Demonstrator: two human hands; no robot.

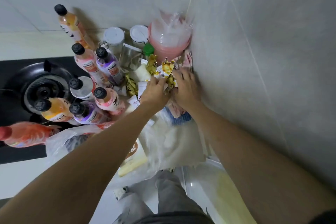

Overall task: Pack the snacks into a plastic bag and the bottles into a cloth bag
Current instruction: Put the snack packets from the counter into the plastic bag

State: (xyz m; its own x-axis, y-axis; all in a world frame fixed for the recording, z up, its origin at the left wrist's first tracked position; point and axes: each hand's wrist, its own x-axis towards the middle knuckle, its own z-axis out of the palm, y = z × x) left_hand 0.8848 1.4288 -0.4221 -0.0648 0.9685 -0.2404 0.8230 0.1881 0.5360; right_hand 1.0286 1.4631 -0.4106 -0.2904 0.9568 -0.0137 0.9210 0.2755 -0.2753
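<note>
Nearest me, the clear plastic bag (174, 143) lies crumpled on the counter. Beyond it my left hand (154, 92) and right hand (185, 87) seem to grip the yellow snack packets (166, 71) together, though blur hides the fingers. The bottles (87, 85) stand left, by the stove (34, 85).

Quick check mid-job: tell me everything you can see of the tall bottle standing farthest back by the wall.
The tall bottle has a black screw cap, a clear plastic-looking body filled with orange-peach drink, and a pale label with dark print. It stands capped on the counter and looks tilted, perhaps from lens distortion. It is at the rear left of the bottle cluster, before the tiled wall, behind a pink-labelled bottle. Neither hand touches it.
</note>
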